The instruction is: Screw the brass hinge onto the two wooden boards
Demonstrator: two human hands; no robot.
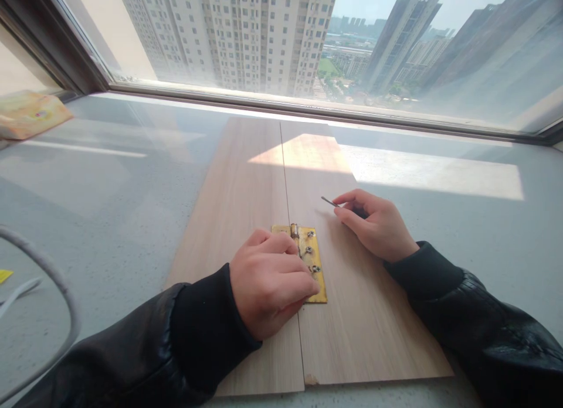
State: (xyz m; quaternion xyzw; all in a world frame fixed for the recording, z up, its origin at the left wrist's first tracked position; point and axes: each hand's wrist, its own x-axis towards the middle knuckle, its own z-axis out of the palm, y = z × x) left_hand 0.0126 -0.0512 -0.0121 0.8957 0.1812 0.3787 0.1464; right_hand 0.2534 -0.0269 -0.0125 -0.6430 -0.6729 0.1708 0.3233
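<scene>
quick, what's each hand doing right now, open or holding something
Left hand: curled over the hinge; whether it grips anything cannot be told.
Right hand: closed, holding a thin rod.

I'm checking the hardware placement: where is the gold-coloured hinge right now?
In the head view, the gold-coloured hinge lies below and slightly right of centre, straddling the seam between the two wooden boards, partly covered by the left hand.

The hinge [313, 259] is yellow-gold, the 2 boards [365, 320] pale wood-grained, the sleeves [197, 332] black.
</scene>
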